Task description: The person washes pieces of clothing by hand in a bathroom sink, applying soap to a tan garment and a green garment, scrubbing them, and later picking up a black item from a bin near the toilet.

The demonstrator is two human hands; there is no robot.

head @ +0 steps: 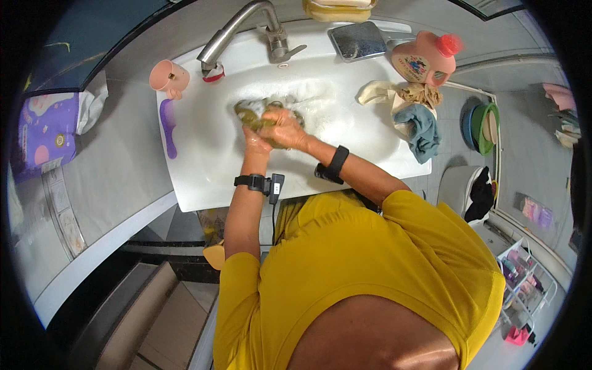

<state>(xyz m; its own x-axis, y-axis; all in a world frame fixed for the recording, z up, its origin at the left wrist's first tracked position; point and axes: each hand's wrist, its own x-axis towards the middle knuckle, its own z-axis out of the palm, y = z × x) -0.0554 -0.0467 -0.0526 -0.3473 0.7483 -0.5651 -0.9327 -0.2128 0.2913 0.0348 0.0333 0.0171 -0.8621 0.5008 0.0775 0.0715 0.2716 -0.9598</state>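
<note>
In the white sink (217, 162), a wet olive-green cloth (249, 114) with white suds on it is bunched between my hands. My left hand (257, 138) grips it from below and to the left, its fingers mostly hidden by the cloth. Over the cloth, my right hand (286, 128) is closed with bent fingers. Foamy water lies just beyond the hands. The metal faucet (236, 30) arches behind, its spout off to the left of the cloth. Both wrists wear black straps.
A pink cup (169, 76) and purple comb (168, 129) lie along the left rim. At the back right are a metal soap dish (358, 41) and a pink detergent bottle (423, 60). A blue-grey cloth (418, 132) and beige cloths (381, 92) rest on the right rim.
</note>
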